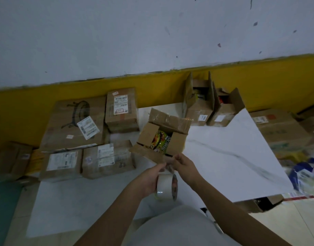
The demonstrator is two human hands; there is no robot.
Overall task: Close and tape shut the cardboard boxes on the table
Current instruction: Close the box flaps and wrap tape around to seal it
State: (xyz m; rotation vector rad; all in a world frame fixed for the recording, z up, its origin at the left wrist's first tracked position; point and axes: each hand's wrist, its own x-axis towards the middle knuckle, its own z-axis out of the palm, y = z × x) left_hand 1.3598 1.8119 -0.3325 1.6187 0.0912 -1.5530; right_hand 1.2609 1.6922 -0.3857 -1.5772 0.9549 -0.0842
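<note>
Open box [177,142] sits mid-desk, just beyond my hands. All four flaps are up or splayed; the far flap carries old clear tape. A bright noodle packet [158,142] stands inside, tilted, its top above the rim.

Left hand [149,180]: fingers curled round the tape roll [166,187], holding it on edge above the desk [232,157], just short of the box's near flap.

Right hand [185,167]: thumb and fingers pinched together right at the top of the roll. It looks as though they grip the tape end [169,165], but the film is clear and the frame is blurred there, so I cannot be sure.

The two hands are almost touching, near the box's front edge.

Left side of the desk: four sealed boxes with shipping labels. A big flat one [74,121] has a printed drawing, a taller one [121,110] stands beside it, and two low ones [63,163] [107,158] lie side by side in front.

Far right corner: two more boxes [198,103] [225,109], flaps standing upright, contents dark and hard to read.

The desk top is white with grey veins. Further cartons [277,125] lie off its right edge.
</note>
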